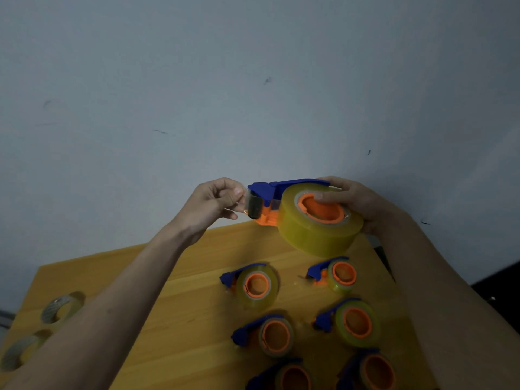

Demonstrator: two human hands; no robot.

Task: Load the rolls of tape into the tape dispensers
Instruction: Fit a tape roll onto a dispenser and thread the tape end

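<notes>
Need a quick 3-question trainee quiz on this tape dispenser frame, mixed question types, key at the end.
1. True or false: the held dispenser already carries a roll on its orange hub.
2. Which hand pinches at the dispenser's front end? A) left hand B) right hand
3. How many loose rolls lie at the table's left edge, counting the upper roll and lower roll?

Key: 1 true; 2 A; 3 two.
</notes>
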